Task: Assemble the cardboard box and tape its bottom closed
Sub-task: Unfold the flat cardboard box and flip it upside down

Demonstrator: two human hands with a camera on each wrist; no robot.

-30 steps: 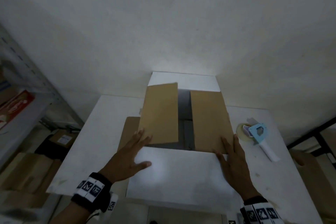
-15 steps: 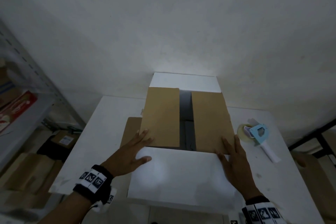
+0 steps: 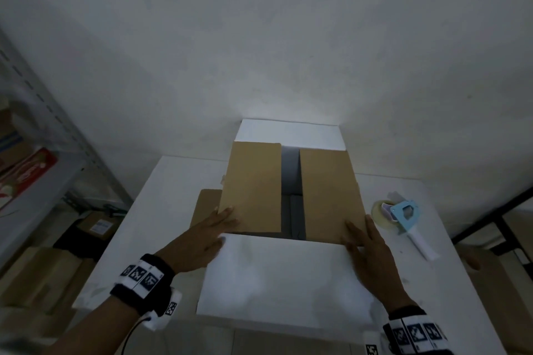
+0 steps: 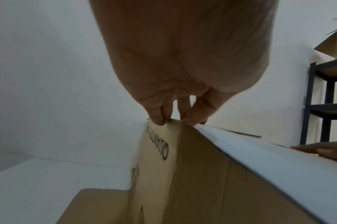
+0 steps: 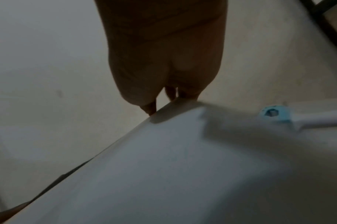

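Head view: the cardboard box stands on the white table with its flaps up. Two brown flaps lie folded inward with a dark gap between them, a white flap lies toward the person, and another white flap stands at the far side. The left hand lies flat at the near left corner, fingers straight and close together on the left brown flap, thumb on the white flap. The right hand lies flat at the near right corner, fingers straight and slightly spread. A blue tape dispenser lies on the table just right of the box

Left wrist view: the fingertips press down on the box's top edge, above a brown side printed "QUANTITY"

Right wrist view: dim and blurred; the fingertips touch the white flap's edge, the dispenser beyond. How far the fingers are spread I cannot tell here
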